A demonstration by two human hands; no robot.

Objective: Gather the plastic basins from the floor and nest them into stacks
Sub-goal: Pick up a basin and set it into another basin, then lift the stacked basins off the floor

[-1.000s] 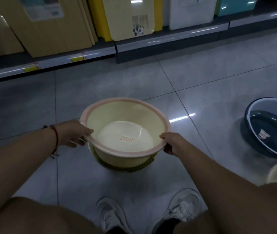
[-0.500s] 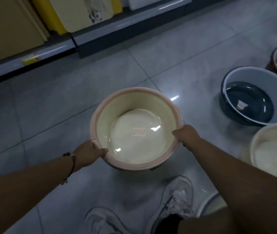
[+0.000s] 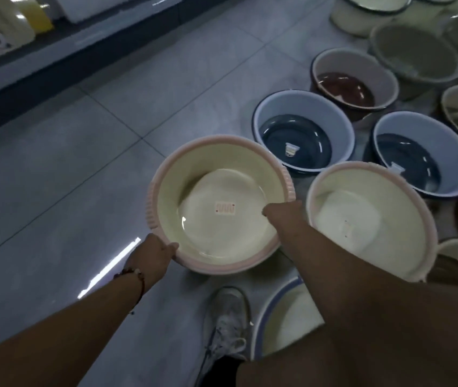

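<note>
I hold a cream basin with a pink ribbed rim (image 3: 216,163) above the floor, tilted slightly. My left hand (image 3: 152,255) grips its near-left rim. My right hand (image 3: 281,212) grips its right rim, fingers curled over the edge. A second cream basin with a pink rim (image 3: 367,216) stands just to the right, almost touching. Behind them sit two grey-blue basins with dark bottoms (image 3: 303,127) (image 3: 423,146) and a basin with a red-brown bottom (image 3: 353,79).
Several more basins crowd the far right and top right (image 3: 415,54). A blue-rimmed cream basin (image 3: 283,317) lies by my shoe (image 3: 228,325). A shelf base (image 3: 54,60) runs along the top left. Grey floor tiles (image 3: 54,177) spread out to the left.
I have carried the cream basin to the right, toward the group of basins. My view swung right, so more basins now show and the shelf has slid to the top left.
</note>
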